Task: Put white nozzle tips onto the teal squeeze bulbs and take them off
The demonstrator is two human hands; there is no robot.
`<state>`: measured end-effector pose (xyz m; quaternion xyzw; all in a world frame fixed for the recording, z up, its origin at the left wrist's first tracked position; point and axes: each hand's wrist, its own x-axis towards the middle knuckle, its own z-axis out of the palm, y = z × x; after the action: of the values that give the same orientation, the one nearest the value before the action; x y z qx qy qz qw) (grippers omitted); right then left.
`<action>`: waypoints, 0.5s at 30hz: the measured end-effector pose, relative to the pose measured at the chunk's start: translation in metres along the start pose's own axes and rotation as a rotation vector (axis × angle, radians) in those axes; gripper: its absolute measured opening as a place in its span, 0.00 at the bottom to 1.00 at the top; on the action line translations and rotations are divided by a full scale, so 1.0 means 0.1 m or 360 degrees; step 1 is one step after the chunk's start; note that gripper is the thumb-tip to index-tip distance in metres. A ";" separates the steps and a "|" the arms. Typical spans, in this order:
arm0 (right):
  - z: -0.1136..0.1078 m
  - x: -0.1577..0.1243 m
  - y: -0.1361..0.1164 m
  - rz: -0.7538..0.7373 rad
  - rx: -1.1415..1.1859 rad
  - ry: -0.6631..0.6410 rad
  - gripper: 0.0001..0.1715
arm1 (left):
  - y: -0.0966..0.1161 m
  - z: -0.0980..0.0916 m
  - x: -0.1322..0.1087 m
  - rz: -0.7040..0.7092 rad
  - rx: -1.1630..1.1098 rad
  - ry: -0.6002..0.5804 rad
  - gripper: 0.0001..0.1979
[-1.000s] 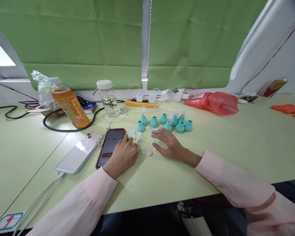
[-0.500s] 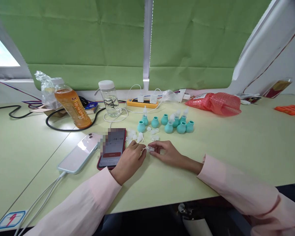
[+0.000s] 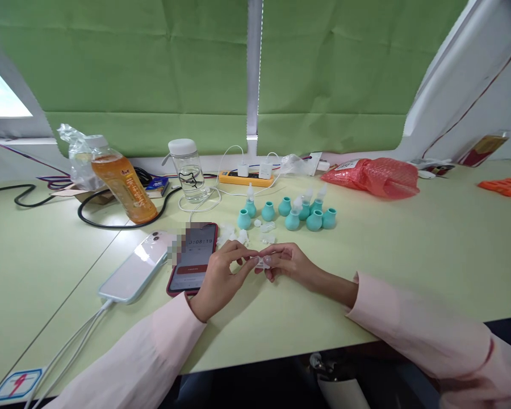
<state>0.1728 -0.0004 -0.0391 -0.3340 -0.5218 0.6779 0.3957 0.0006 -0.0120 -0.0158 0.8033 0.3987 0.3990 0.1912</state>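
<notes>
My left hand (image 3: 221, 275) and my right hand (image 3: 287, 262) meet fingertip to fingertip just above the pale green table (image 3: 409, 250). Together they pinch a small clear plastic piece (image 3: 263, 262). Behind them lie several loose clear plastic pieces (image 3: 238, 234). Further back stands a cluster of teal rubber bulbs (image 3: 298, 213), some fitted with clear nozzles. A red-cased phone (image 3: 193, 257) showing a timer lies just left of my left hand.
A pale phone (image 3: 134, 272) on a white cable lies to the left. At the back stand an orange drink bottle (image 3: 123, 182), a clear water bottle (image 3: 189, 170), a yellow power strip (image 3: 244, 179), black cables and a red bubble-wrap bag (image 3: 377, 177). Orange parts (image 3: 505, 186) lie far right.
My hands left the table top and the loose pieces, came together and lifted a small clear piece between their fingertips.
</notes>
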 end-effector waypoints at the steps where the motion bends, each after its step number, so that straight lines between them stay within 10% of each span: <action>1: 0.01 -0.01 -0.01 0.0010 0.0025 -0.0008 0.16 | 0.00 0.00 0.00 0.0007 -0.0022 0.0000 0.09; 15: 0.00 -0.01 -0.01 0.0062 0.0249 -0.0127 0.13 | -0.01 0.03 -0.03 0.0383 0.0276 0.0032 0.13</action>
<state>0.1733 -0.0011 -0.0383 -0.2850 -0.4760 0.7369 0.3863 0.0013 -0.0141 -0.0192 0.8547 0.3345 0.3911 0.0679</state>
